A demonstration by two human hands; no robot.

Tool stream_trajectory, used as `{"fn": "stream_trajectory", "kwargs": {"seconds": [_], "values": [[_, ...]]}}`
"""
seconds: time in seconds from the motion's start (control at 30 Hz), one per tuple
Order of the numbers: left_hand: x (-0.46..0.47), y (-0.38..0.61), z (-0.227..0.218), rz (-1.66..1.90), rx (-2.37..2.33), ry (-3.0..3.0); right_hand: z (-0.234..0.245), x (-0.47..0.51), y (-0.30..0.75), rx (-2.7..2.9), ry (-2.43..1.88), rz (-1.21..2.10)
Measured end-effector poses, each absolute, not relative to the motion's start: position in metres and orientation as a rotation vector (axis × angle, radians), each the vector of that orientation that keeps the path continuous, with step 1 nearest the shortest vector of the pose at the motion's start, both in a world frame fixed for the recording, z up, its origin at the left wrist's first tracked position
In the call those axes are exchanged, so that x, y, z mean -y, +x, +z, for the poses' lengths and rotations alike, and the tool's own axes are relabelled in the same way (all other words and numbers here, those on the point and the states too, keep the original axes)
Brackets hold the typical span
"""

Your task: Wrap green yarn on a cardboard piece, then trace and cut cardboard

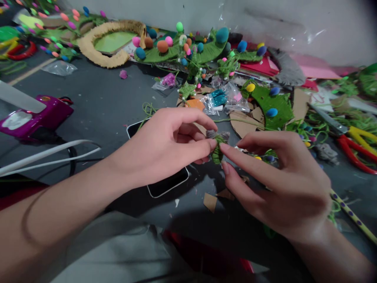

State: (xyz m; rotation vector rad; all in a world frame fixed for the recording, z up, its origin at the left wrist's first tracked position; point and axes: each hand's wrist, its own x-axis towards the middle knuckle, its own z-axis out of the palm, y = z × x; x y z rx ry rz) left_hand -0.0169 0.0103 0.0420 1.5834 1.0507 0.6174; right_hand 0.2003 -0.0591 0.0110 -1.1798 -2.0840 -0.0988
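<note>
A small piece wrapped in green yarn [217, 153], with greyish points at its top like part of a star, sits between my hands above the table. My left hand [179, 141] is closed on it, pinching it between thumb and fingers. From the other side, the index fingertip of my right hand [273, 173] meets the edge of the piece. The thumb of that hand is held apart, lower down, and its other fingers are loosely curled. Under my left wrist lies a phone [169, 182] with a dark screen, partly hidden. A green yarn strand [244, 120] runs behind the hands.
Green yarn-wrapped shapes with coloured balls [165, 55] line the back, beside a tan ring [103, 61]. Red-and-yellow scissors [353, 145] lie at right among yarn. A purple device [53, 114] stands at left. Cardboard scraps [210, 202] and plastic bags [235, 98] lie around.
</note>
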Motion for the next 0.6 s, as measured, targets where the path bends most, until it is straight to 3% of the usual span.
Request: {"fn": "stream_trajectory", "kwargs": {"seconds": [0.6], "values": [[-0.0105,-0.0167,0.0415,0.610,-1.032,1.596,0.0138,0.0590,0.2020,2.059,-1.145,-0.126]]}}
